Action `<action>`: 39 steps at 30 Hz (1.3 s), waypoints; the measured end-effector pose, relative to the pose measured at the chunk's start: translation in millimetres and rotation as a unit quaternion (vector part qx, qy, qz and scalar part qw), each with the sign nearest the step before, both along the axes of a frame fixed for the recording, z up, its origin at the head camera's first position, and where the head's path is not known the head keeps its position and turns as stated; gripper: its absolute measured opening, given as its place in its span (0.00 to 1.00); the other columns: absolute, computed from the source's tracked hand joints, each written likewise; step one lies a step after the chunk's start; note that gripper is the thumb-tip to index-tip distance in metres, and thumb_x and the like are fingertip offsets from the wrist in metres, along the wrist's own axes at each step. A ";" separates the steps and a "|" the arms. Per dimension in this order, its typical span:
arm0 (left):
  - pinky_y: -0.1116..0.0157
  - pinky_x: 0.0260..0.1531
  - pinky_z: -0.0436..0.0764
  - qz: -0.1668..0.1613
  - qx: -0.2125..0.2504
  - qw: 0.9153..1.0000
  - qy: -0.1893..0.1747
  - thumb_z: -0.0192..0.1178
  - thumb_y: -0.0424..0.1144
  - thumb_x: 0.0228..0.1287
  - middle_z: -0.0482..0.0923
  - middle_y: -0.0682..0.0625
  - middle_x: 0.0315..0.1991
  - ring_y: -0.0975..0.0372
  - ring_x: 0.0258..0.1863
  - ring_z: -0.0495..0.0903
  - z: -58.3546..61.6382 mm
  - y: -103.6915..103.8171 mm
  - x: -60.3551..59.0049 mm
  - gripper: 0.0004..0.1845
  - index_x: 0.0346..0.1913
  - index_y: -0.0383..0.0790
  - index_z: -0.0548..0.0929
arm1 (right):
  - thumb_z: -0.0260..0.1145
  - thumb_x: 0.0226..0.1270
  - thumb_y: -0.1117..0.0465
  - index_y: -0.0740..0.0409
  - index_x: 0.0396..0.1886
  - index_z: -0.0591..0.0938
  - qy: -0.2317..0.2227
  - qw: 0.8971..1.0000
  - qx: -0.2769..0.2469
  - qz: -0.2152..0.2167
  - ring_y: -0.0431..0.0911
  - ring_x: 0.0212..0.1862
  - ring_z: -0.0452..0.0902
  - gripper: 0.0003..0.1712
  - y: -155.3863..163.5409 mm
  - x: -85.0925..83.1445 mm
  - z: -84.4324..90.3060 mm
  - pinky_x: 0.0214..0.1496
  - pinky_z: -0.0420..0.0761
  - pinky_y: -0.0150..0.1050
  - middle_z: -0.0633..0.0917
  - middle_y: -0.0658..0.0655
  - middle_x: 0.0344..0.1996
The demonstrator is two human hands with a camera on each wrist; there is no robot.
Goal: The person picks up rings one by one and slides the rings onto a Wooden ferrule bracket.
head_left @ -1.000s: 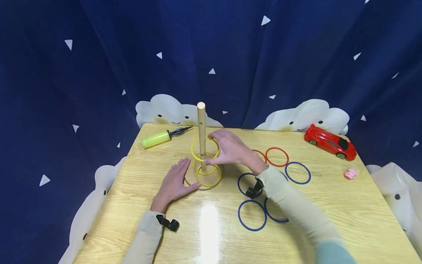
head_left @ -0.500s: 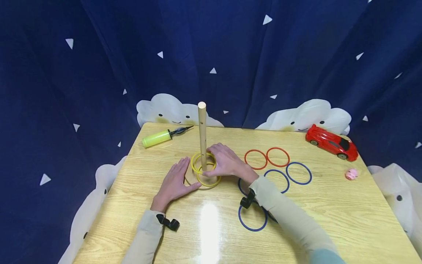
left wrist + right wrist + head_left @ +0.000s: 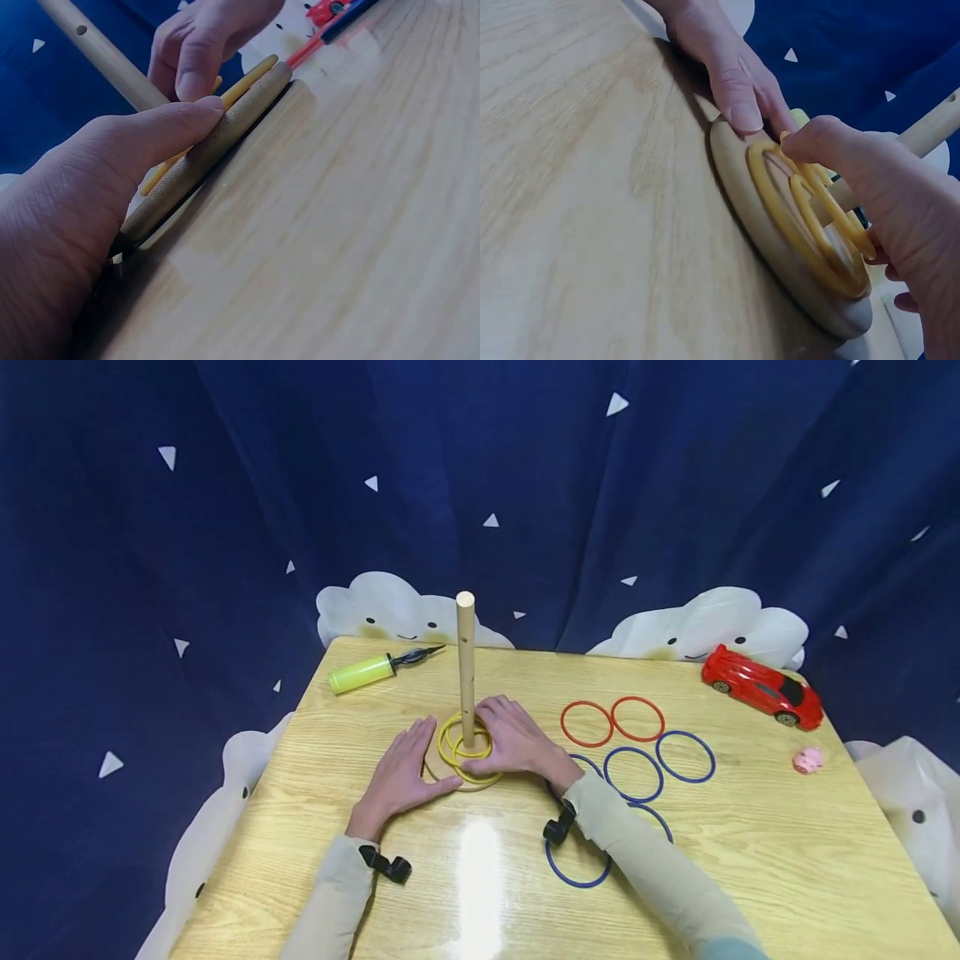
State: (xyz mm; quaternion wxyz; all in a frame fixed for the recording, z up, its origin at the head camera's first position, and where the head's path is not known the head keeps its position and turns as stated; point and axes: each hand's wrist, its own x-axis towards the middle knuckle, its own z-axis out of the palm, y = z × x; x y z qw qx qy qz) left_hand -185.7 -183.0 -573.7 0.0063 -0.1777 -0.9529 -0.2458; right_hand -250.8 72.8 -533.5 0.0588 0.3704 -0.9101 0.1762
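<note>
A wooden peg (image 3: 466, 668) stands upright on a round wooden base (image 3: 739, 180). Several yellow rings lie loosely around its foot, including a low one (image 3: 761, 180) flat on the base. My right hand (image 3: 513, 739) grips the topmost yellow ring (image 3: 831, 196) between thumb and fingers, just above the others and around the peg; that ring sits slightly tilted. My left hand (image 3: 401, 772) rests at the base's left side with fingers straight, its thumb (image 3: 191, 116) on the rim. The right palm hides part of the rings in the head view.
Right of the base lie two red rings (image 3: 637, 719) and several blue rings (image 3: 633, 774), some partly hidden by my right forearm. A red toy car (image 3: 761, 687) and a pink pig head (image 3: 807, 760) are far right. A yellow-green hand pump (image 3: 363, 674) lies back left.
My right hand has lowered the yellow ring along the peg to the rings at its foot. The left hand has stayed at the base. The head view has shifted slightly.
</note>
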 end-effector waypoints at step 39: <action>0.55 0.83 0.46 0.002 0.008 1.000 0.000 0.57 0.84 0.54 0.49 0.49 0.85 0.56 0.84 0.46 -1.3 -0.8 1.2 0.67 0.86 0.44 0.49 | 0.82 0.56 0.50 0.60 0.79 0.66 -0.028 0.948 -0.211 -0.237 0.68 0.75 0.60 0.54 215.3 79.4 -11.6 0.73 0.59 0.72 0.69 0.69 0.74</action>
